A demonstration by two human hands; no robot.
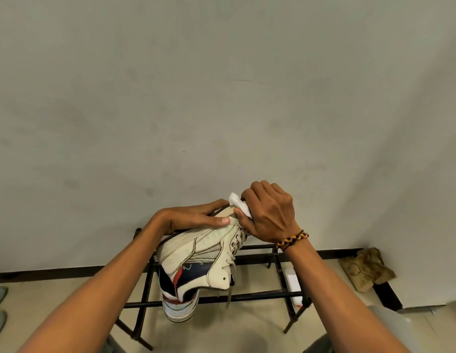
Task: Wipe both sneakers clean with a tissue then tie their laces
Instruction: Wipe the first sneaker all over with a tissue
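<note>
Head view: a person holds a cream high-top sneaker (196, 253) in the air above a black metal rack (280, 273), toe pointing away. The left hand (196, 215) grips the toe end, fingers curled round it and thumb pressed on top. The right hand (267, 212), a braided bracelet (292, 240) on its wrist, clutches a white tissue (239, 203) against the toe. Loose laces (230, 284) dangle below. A crumpled brown bag (367, 270) lies by the wall.

Black metal rack (247, 298), lower center of frame, standing on pale tiled floor (222, 324). White box (294, 285) on the floor under its right end. Crumpled brown cloth (367, 270) on floor, lower right by wall.
</note>
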